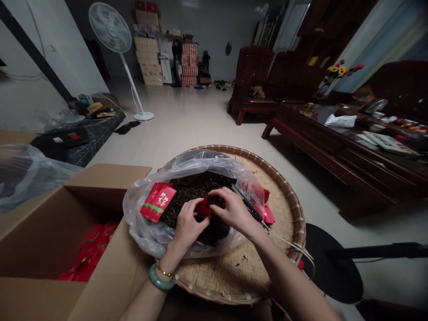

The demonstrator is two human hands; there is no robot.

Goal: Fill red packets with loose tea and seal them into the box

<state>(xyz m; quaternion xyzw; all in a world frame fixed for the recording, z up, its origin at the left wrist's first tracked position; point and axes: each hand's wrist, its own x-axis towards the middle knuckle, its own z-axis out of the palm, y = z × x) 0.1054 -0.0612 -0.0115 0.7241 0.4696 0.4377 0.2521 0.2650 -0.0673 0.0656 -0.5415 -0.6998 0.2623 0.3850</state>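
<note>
My left hand (187, 223) grips a small red packet (202, 208) with its mouth held apart. At that mouth, my right hand (233, 208) has its thumb and fingers curled round a pinch of dark dried tea leaves (214, 201). Both hands are over a clear plastic bag (142, 236) with a heap of loose tea (187, 189) in it. Flat red packets (157, 203) with gold writing and a green band lie on the bag's left side. The bag rests on a round woven bamboo tray (249, 267).
A black pen-like device (247, 204) with a white cable lies right of the bag, near more red packets (267, 214). An open cardboard box (110, 178) holding red packets (90, 249) stands at left. Beyond are a white fan (110, 27) and a dark wooden table (310, 138).
</note>
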